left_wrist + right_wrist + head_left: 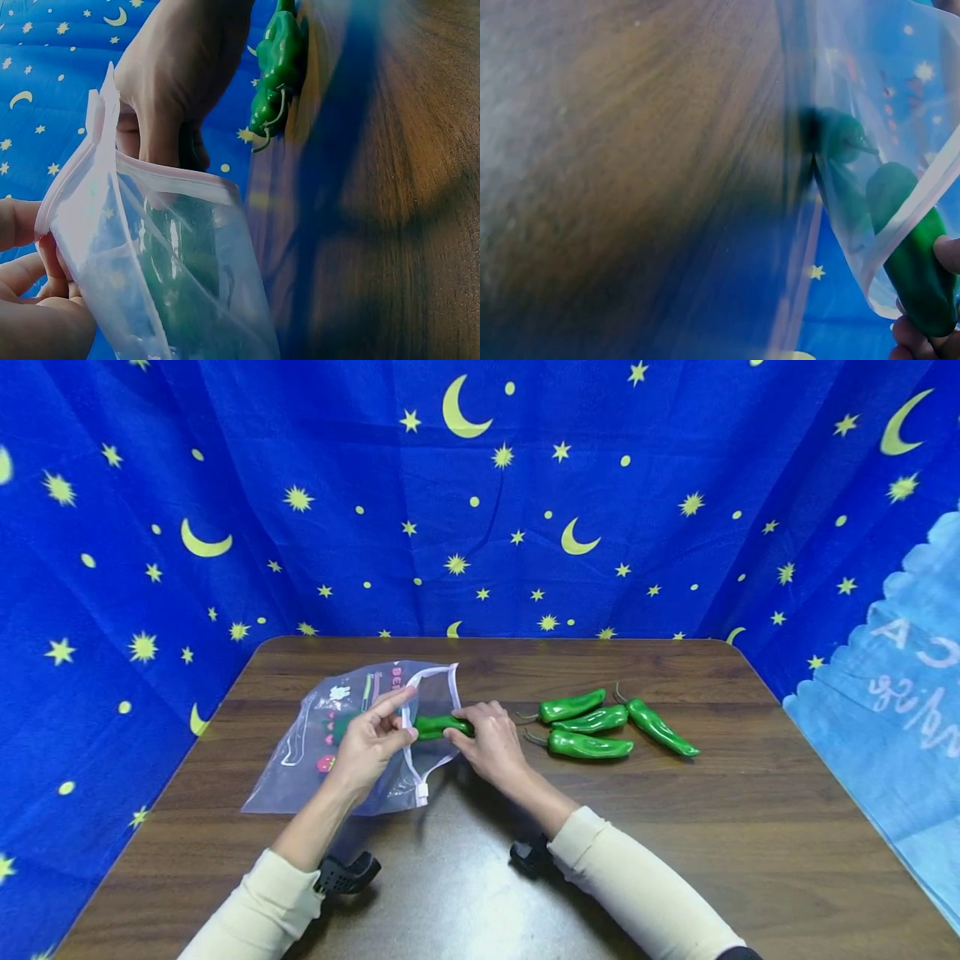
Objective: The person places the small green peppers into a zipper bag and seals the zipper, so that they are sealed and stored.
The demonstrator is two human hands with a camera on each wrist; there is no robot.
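A clear zip bag point(300, 777) with printed pictures lies on the left half of the table, its mouth facing right. My left hand point(366, 743) pinches the bag's rim and keeps the mouth apart. With my right hand point(491, 739) I grip a green pepper point(435, 727) at the bag's mouth. In the right wrist view, that pepper point(911, 255) reaches partly past the white rim, between thumb and fingers. Deeper in the bag another green pepper point(840, 135) shows through the plastic.
Several green peppers point(591, 745) lie right of my right hand, one of them point(660, 727) set apart at an angle. A white slider point(422, 791) sits at the near end of the bag's zip. Behind the wooden table point(675, 860) hangs a blue star-patterned cloth point(525, 585).
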